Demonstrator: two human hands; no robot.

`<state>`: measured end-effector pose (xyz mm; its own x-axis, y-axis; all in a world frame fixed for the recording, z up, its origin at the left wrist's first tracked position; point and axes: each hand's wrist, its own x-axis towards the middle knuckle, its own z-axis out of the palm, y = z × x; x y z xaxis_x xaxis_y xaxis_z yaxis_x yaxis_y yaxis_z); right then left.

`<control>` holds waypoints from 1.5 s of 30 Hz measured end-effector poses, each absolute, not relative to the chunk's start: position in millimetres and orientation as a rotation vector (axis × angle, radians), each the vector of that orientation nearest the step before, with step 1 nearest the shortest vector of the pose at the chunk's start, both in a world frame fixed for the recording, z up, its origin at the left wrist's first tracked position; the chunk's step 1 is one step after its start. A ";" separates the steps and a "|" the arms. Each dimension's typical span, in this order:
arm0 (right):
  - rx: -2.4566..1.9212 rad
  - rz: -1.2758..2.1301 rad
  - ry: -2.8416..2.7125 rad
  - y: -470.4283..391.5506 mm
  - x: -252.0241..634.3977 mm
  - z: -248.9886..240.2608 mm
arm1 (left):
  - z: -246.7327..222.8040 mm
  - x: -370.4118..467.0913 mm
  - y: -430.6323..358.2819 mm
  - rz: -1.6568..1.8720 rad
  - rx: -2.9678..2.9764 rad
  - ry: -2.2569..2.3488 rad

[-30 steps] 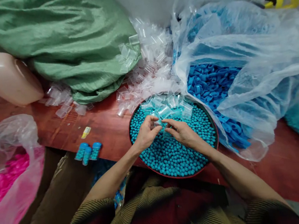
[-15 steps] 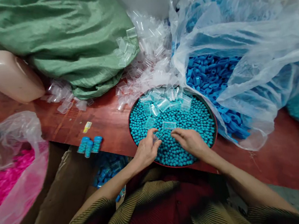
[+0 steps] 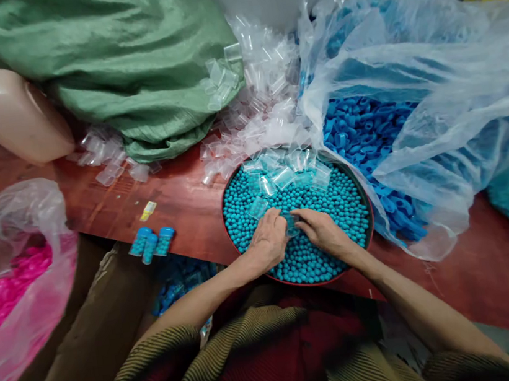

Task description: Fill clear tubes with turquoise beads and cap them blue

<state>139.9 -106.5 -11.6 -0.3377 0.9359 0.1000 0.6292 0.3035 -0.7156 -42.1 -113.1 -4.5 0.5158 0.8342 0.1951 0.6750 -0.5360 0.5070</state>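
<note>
A round tray (image 3: 370, 225) with a red rim is full of small turquoise balls (image 3: 308, 263). Over the middle of it my two hands are close together, with a small clear plastic tube (image 3: 291, 224) between their fingertips. My left hand (image 3: 269, 243) is closed at the tube's left side, its fingers curled and partly hidden. From the right, my right hand (image 3: 325, 231) pinches the tube between thumb and fingers. Several more clear tubes (image 3: 283, 177) lie on the balls at the tray's far side.
Filled blue-capped tubes (image 3: 150, 247) stand at the table's front edge, near a small yellow-and-clear piece (image 3: 147, 211). Behind are a green sack (image 3: 139, 68) and piled clear tubes (image 3: 266, 101). A bag of blue caps (image 3: 364, 132) stands right, a bag of pink pieces (image 3: 9, 291) left.
My hands have come together, the left moving right and slightly up. The clear tube near my right fingertips is now between both hands. The view has shifted slightly.
</note>
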 end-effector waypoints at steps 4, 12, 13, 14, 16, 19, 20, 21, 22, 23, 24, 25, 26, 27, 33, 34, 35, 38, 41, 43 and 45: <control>-1.432 1.109 -1.611 -105.4 148.6 -3.5 | 1.8 -50.2 -111.2 0.744 2.259 1.254; -1.344 1.299 -1.355 -108.0 151.0 1.2 | 6.4 -49.9 -118.6 0.692 2.334 1.246; -1.337 1.324 -1.332 -108.4 150.4 1.2 | 6.6 -49.8 -119.4 0.701 2.301 1.244; -1.325 1.358 -1.310 -109.0 148.8 1.2 | 7.2 -49.3 -119.9 0.708 2.244 1.233; -1.284 1.439 -1.276 -111.2 142.6 1.4 | 9.3 -47.3 -120.1 0.724 2.097 1.178; -1.229 1.446 -1.358 -117.2 128.8 0.5 | 13.0 -41.7 -120.5 0.755 1.873 1.069; -1.226 1.391 -1.421 -119.5 124.9 0.1 | 13.8 -39.9 -121.1 0.764 1.815 1.045; -1.237 1.316 -1.502 -121.6 122.0 -0.2 | 14.3 -38.5 -121.9 0.769 1.768 1.032; -1.265 1.228 -1.602 -123.2 120.4 0.0 | 14.7 -37.8 -122.9 0.769 1.737 1.031; -1.311 1.138 -1.720 -124.0 119.9 0.9 | 15.1 -38.2 -123.9 0.761 1.725 1.042; -1.374 1.051 -1.859 -123.7 120.4 2.8 | 15.6 -39.6 -124.9 0.741 1.733 1.060; -1.449 0.970 -2.020 -122.2 121.3 5.7 | 16.4 -42.2 -125.8 0.708 1.762 1.082; -1.532 0.887 -2.185 -119.4 122.2 9.7 | 17.3 -45.8 -126.7 0.673 1.812 1.109; -1.615 0.800 -2.333 -115.4 122.2 14.6 | 18.3 -50.3 -127.6 0.639 1.884 1.142; -1.492 0.409 -2.592 -79.0 88.0 39.1 | 15.5 -82.6 -132.0 0.509 2.325 1.474; -1.416 0.397 -2.634 -73.2 78.4 39.0 | 13.8 -86.6 -132.4 0.480 2.364 1.490; -1.398 0.385 -2.675 -68.0 69.6 37.6 | 12.3 -89.8 -132.7 0.447 2.397 1.490; -1.455 0.346 -2.746 -57.4 55.5 29.7 | 10.4 -94.1 -132.2 0.359 2.440 1.467; -1.458 0.426 -2.683 -57.3 66.2 22.5 | 10.4 -89.8 -128.4 0.402 2.451 1.451; -1.398 0.559 -2.500 -62.3 82.8 18.3 | 8.2 -82.5 -123.1 0.494 2.481 1.399; -1.344 0.745 -2.243 -70.2 100.4 13.0 | 3.2 -73.2 -116.1 0.577 2.506 1.304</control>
<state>100.4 -70.2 13.0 -0.4450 0.8920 0.0796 0.6673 0.3896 -0.6348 -73.2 -116.1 3.2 0.5192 0.8240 0.2270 0.7218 -0.5649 0.3999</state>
